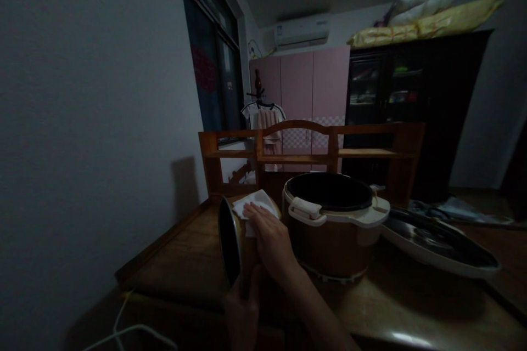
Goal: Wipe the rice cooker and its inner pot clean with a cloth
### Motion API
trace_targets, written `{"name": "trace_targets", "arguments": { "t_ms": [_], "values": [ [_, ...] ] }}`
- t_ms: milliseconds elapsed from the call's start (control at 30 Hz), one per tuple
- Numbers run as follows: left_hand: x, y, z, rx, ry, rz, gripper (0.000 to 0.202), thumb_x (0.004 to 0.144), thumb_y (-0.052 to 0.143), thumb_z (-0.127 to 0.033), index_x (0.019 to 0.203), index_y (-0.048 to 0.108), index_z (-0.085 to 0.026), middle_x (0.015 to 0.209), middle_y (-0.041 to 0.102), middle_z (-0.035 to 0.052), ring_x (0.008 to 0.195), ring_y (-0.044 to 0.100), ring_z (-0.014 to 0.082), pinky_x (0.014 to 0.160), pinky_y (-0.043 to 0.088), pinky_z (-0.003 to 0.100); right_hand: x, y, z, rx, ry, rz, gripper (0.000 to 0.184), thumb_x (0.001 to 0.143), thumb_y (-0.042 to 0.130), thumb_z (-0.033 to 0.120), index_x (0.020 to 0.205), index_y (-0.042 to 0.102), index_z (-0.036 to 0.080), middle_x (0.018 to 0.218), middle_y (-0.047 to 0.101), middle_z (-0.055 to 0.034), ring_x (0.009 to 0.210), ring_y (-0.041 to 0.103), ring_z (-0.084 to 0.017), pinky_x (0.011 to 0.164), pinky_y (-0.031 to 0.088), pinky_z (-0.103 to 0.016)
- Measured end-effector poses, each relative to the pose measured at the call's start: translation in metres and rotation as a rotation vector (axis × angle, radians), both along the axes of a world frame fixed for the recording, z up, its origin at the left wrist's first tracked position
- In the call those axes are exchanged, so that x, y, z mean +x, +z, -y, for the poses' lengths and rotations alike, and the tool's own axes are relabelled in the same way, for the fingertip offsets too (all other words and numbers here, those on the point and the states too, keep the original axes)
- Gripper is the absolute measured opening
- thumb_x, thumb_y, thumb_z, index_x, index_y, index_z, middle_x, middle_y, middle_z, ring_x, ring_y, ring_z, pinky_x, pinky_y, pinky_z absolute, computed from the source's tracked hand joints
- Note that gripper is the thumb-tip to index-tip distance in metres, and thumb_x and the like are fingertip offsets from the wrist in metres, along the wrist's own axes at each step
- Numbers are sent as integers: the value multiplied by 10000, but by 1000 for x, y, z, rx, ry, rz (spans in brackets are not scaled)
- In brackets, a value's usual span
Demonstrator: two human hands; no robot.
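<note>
A cooker's inner pot [249, 255], dark inside and yellowish brown outside, lies tipped on its side, its dark mouth facing left. My left hand [242, 304] is closed around the lower part of its rim, fingers partly in shadow. Against the pot's outer wall, my right hand [269, 230] presses a folded white cloth [259, 200], which may be paper. Just right of it stands a cooker body [335, 244] with a black interior and a white handle [307, 211]. Its large lid [440, 247] rests upside down further right.
Everything stands on a wooden desk [177, 263] with a low shelf rack [296, 159] along its back. A grey wall [102, 148] borders the left side. A white cable [135, 328] hangs at the lower left. Beyond the desk are a pink wardrobe [297, 85] and a dark cabinet [447, 120].
</note>
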State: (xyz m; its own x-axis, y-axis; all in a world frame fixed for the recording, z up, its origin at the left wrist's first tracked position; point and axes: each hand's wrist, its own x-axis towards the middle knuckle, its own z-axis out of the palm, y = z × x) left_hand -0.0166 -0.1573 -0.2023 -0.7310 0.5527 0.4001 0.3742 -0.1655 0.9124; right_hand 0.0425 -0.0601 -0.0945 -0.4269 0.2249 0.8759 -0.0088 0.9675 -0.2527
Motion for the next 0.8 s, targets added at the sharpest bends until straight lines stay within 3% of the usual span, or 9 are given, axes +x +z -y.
{"name": "trace_targets", "arguments": {
  "t_ms": [133,300,533,700,800],
  "values": [
    [-6,6,-3,-22,23,-11,513,805,591,-609,949,752,-144,927,761,136,898,708,350,745,553,395,-1,-2,0,1,14,-13,441,950,382,21,1309,562,203,1373,574,-62,1323,483,-175,1161,356,-406],
    [-23,24,-14,-16,-20,-20,556,832,555,-619,1036,730,-132,981,753,129,940,690,336,796,525,390,-5,-10,-1,16,45,0,478,915,403,7,1325,551,206,1385,563,-71,1340,463,-181,1158,357,-418],
    [-57,27,-19,24,25,54,699,747,491,-787,707,703,-121,662,694,93,668,639,264,641,497,337,-3,-19,5,12,89,25,481,934,391,14,1347,521,223,1417,532,-69,1369,422,-172,1160,350,-429],
    [-73,34,-12,22,22,83,736,785,443,-780,880,730,-109,797,735,105,779,676,259,734,521,328,-3,-28,14,21,128,74,451,946,383,28,1343,519,194,1417,531,-80,1373,415,-165,1167,333,-412],
    [-76,41,-12,-13,18,78,745,782,439,-787,873,739,-111,800,738,131,778,691,273,730,530,342,0,-35,15,28,146,112,440,959,371,43,1352,507,185,1425,521,-87,1379,405,-161,1173,322,-407]
  ]
}}
